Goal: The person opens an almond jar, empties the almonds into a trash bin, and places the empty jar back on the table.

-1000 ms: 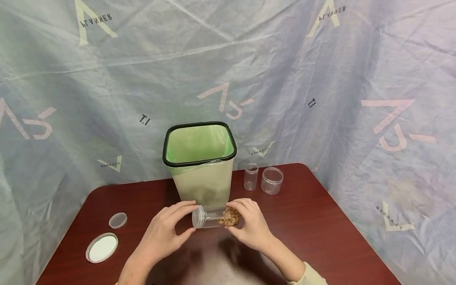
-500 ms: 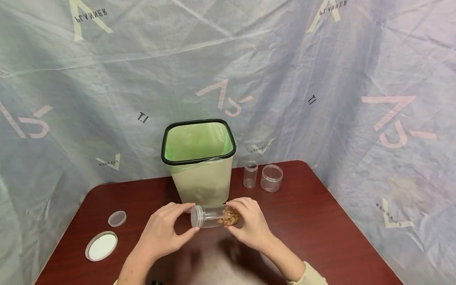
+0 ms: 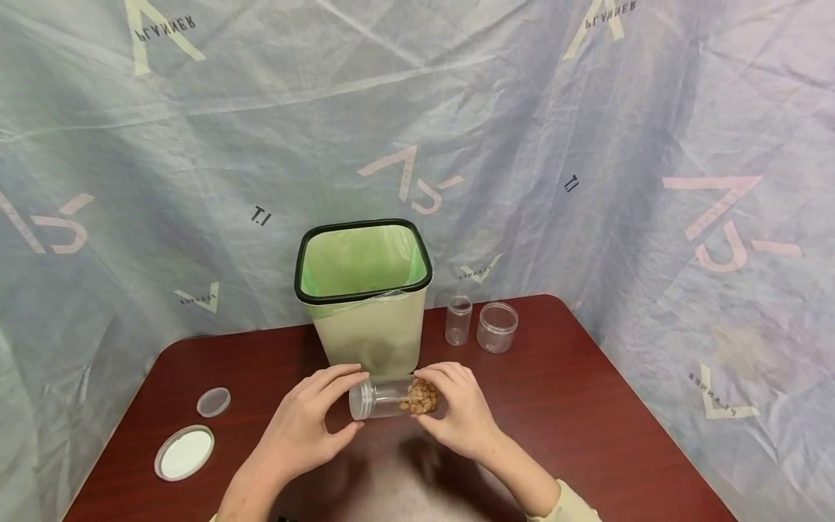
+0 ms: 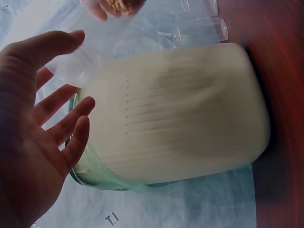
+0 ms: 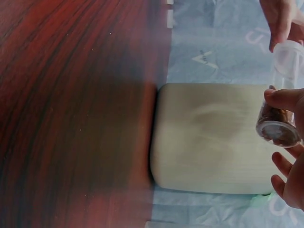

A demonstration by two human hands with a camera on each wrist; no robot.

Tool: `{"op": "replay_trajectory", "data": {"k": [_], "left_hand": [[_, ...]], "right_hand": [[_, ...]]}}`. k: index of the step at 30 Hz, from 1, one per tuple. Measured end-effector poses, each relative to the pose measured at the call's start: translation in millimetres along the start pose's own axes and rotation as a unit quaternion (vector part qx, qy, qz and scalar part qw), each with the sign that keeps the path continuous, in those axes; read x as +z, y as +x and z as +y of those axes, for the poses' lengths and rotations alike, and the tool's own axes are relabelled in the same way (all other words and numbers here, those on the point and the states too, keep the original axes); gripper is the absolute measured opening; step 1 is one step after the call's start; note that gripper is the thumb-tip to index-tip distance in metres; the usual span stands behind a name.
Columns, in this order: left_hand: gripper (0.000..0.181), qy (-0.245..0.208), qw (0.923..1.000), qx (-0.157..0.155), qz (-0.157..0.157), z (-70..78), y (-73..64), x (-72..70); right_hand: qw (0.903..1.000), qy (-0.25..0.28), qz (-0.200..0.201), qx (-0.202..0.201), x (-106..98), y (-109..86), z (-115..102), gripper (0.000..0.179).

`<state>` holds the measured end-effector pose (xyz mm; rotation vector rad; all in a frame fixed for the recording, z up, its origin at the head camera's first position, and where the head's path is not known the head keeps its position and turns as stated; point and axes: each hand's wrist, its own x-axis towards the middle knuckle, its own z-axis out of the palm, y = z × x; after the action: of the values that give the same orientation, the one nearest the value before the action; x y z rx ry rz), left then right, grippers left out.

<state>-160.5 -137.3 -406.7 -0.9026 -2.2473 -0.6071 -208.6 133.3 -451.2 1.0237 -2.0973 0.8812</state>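
A clear jar (image 3: 389, 397) lies on its side in the air between my hands in the head view, in front of the bin. Brown nut-like pieces (image 3: 422, 397) fill its right end. My right hand (image 3: 460, 411) grips that end, thumb below and fingers above. Around the translucent lid (image 3: 361, 398) at the other end curve the thumb and fingers of my left hand (image 3: 305, 420). Its fingertips meet the lid's upper edge, with the thumb tip right at the lower edge. In the left wrist view the left hand (image 4: 42, 109) spans the lid (image 4: 73, 66), its other fingers loosely bent.
Behind the jar stands a cream bin (image 3: 372, 337) with a black rim and green liner. A narrow clear jar (image 3: 459, 321) and a wider one (image 3: 497, 328) stand uncovered to its right. Two round lids, one small (image 3: 213, 402) and one larger (image 3: 185, 453), lie at the table's left.
My left hand's fingers have shifted along the lid, and the thumb now sits slightly lower against its edge. The right hand and the jar have stayed nearly in place.
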Motion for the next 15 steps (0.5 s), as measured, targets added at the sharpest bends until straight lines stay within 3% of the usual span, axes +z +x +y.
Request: {"op": "replay_trajectory", "data": {"k": [8,15], "left_hand": [[0.062,0.001,1.0,0.005,-0.005,0.1,2.5,-2.1],[0.063,0.006,0.9994,-0.018,-0.029,-0.2,2.2,-3.0]], "right_hand": [[1.0,-0.001,-0.003,-0.003,0.5,-2.3,-0.2,0.063],[0.9999,-0.001,0.003,-0.01,0.0,-4.0,0.7,0.064]]}}
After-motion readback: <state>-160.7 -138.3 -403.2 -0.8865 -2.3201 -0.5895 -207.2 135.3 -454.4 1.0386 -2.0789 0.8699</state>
